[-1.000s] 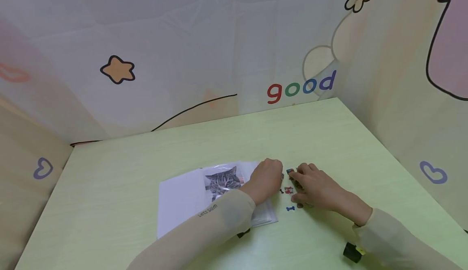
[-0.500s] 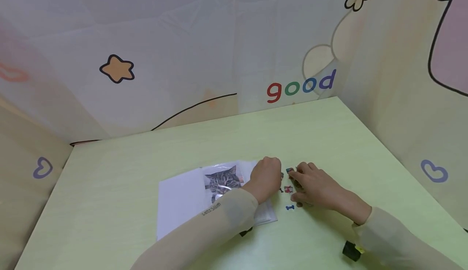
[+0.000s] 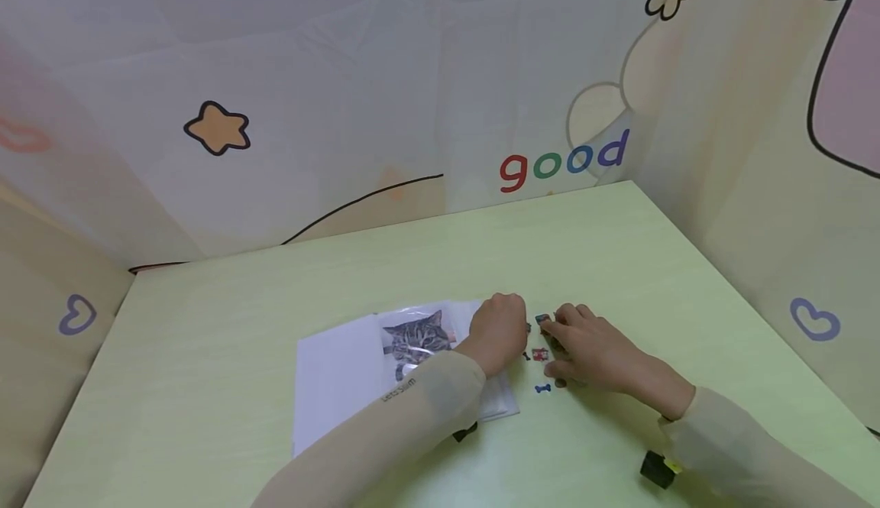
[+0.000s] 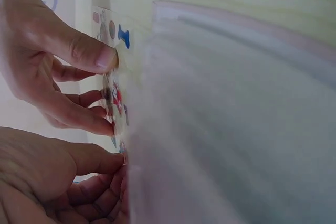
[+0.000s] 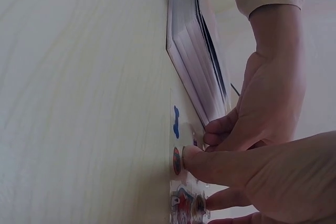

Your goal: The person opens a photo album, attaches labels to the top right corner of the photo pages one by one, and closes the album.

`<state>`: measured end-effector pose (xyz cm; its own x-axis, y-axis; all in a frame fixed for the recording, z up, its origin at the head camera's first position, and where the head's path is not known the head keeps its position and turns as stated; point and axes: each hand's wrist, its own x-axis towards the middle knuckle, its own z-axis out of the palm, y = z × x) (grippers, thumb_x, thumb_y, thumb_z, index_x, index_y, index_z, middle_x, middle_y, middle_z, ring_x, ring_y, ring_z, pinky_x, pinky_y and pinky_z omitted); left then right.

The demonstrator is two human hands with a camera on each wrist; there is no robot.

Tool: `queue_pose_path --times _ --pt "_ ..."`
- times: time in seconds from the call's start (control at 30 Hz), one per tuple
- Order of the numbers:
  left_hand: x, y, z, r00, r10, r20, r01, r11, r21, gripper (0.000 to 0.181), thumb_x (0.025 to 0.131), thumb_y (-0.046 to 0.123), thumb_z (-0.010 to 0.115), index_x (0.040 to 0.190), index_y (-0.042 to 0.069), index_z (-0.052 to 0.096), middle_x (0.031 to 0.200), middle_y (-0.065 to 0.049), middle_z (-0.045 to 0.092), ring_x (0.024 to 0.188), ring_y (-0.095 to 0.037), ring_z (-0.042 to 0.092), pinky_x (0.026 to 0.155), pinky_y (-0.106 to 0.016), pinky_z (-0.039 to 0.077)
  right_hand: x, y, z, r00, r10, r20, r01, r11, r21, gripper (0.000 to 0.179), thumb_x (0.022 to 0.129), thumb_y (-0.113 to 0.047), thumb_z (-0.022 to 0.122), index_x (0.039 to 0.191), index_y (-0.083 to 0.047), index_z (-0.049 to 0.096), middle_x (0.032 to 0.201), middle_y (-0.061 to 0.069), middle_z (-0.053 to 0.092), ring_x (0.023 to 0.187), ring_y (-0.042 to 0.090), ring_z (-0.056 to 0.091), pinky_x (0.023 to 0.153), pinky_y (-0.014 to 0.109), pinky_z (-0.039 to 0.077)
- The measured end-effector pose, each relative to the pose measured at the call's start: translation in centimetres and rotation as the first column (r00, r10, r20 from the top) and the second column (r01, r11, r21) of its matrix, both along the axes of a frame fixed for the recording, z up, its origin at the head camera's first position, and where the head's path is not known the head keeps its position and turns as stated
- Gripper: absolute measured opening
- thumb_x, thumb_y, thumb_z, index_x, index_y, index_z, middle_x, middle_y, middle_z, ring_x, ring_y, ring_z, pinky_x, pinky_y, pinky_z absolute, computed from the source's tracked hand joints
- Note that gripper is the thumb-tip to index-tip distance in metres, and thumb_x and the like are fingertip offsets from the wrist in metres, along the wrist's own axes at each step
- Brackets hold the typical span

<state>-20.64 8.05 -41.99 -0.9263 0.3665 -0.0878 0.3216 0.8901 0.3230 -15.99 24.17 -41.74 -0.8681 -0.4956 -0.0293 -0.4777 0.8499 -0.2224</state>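
Observation:
A clear sticker sheet with small coloured stickers lies on the table right of an open album [image 3: 337, 386]; a blue bone sticker [image 3: 543, 389] and a red sticker [image 3: 540, 354] show on it. At the sheet's album side my left hand [image 3: 498, 332] has its fingers curled; in the left wrist view its thumb and forefinger pinch a small sticker [image 4: 123, 153], mostly hidden. My right hand [image 3: 594, 347] spreads over the sheet, its thumb and fingertips resting on it and covering several stickers. The right wrist view has the album's page edges [image 5: 197, 61] behind the left hand.
A cat picture [image 3: 415, 338] under shiny plastic is on the album's right-hand page, partly behind the left sleeve [image 3: 412, 409]. The pale green table [image 3: 206, 355] meets a printed cloth backdrop [image 3: 330, 111] behind and at both sides. A black wrist device [image 3: 658, 470] hangs below the right sleeve.
Both hands keep the same places on the sticker sheet. The head view has shifted very slightly; nothing else visibly differs.

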Motion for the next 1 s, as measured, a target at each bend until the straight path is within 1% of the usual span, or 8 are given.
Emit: queue_pose_path --times 0.13,0.23,0.4,0.5,0.63,0.73,0.9,1.0 --pt "0.1 -0.2 0.1 0.999 -0.018 0.037 0.017 1.0 0.017 0.018 0.1 0.015 0.068 0.085 0.006 0.069 0.079 -0.004 0.067 0.062 -0.013 0.055 0.054 -0.026 0.046 -0.1 -0.1 0.0 1.0 0.002 -0.003 -0.002 1.0 0.01 0.058 0.086 -0.031 0.085 0.129 0.003 0.066 0.111 0.013 0.057 0.095 0.028 0.049 0.071 0.037 0.044" --pt "0.3 -0.5 0.5 0.998 -0.023 0.066 0.021 0.999 0.027 0.022 0.101 0.018 0.068 0.081 0.007 0.067 0.074 -0.002 0.062 0.06 -0.014 0.052 0.052 -0.026 0.043 -0.2 -0.1 -0.1 1.0 0.004 -0.006 -0.004 1.0 0.014 0.059 0.086 -0.031 0.085 0.13 0.004 0.066 0.112 0.013 0.057 0.095 0.028 0.05 0.071 0.038 0.045" --pt "0.8 -0.9 1.3 0.992 -0.021 0.123 0.013 0.998 0.064 0.03 0.102 0.013 0.062 0.073 0.009 0.061 0.066 -0.001 0.054 0.054 -0.014 0.044 0.047 -0.025 0.037 -0.2 0.0 -0.1 1.0 0.01 -0.005 -0.01 1.0 0.02 0.06 0.087 -0.032 0.085 0.131 0.004 0.066 0.113 0.014 0.057 0.095 0.028 0.05 0.071 0.038 0.045" --pt "1.2 -1.1 1.5 0.989 -0.038 0.144 0.024 0.995 0.092 0.034 0.102 0.01 0.061 0.069 0.008 0.062 0.064 -0.002 0.053 0.053 -0.013 0.043 0.046 -0.025 0.035 -0.1 0.0 -0.1 1.0 0.014 -0.006 -0.014 1.0 0.024 0.059 0.087 -0.032 0.084 0.13 0.004 0.066 0.114 0.015 0.057 0.095 0.028 0.05 0.07 0.038 0.045" --pt "1.8 -1.5 1.9 0.991 -0.076 0.114 0.059 0.988 0.142 0.023 0.101 0.009 0.062 0.08 0.006 0.07 0.076 -0.001 0.06 0.064 -0.012 0.05 0.055 -0.023 0.042 -0.1 0.0 -0.1 1.0 0.012 -0.006 -0.012 1.0 0.024 0.058 0.087 -0.032 0.084 0.129 0.003 0.067 0.115 0.015 0.058 0.097 0.029 0.051 0.071 0.04 0.046" --pt "2.4 -2.0 2.4 0.99 -0.091 0.104 0.067 0.974 0.216 0.013 0.101 0.009 0.062 0.093 0.006 0.071 0.084 0.001 0.063 0.07 -0.011 0.054 0.061 -0.022 0.046 -0.1 0.0 -0.1 1.0 0.009 -0.003 -0.009 1.0 0.027 0.055 0.087 -0.031 0.085 0.128 0.001 0.067 0.114 0.015 0.057 0.096 0.029 0.051 0.07 0.04 0.046" --pt "3.3 -3.4 3.7 0.986 -0.091 0.141 0.033 0.929 0.369 0.011 0.103 0.008 0.06 0.096 0.007 0.069 0.082 0.003 0.062 0.063 -0.009 0.051 0.054 -0.021 0.042 -0.1 0.0 -0.1 1.0 0.007 -0.001 -0.007 0.999 0.041 0.058 0.087 -0.033 0.084 0.13 0.002 0.067 0.113 0.014 0.056 0.094 0.027 0.05 0.069 0.037 0.044" --pt "3.7 -4.5 4.4 0.983 -0.093 0.156 0.017 0.901 0.434 0.01 0.103 0.009 0.062 0.096 0.007 0.068 0.08 0.004 0.062 0.062 -0.008 0.049 0.053 -0.021 0.04 -0.1 0.1 -0.2 1.0 0.004 0.003 -0.005 0.999 0.044 0.061 0.087 -0.034 0.084 0.131 0.004 0.066 0.113 0.014 0.056 0.094 0.027 0.049 0.069 0.037 0.044"
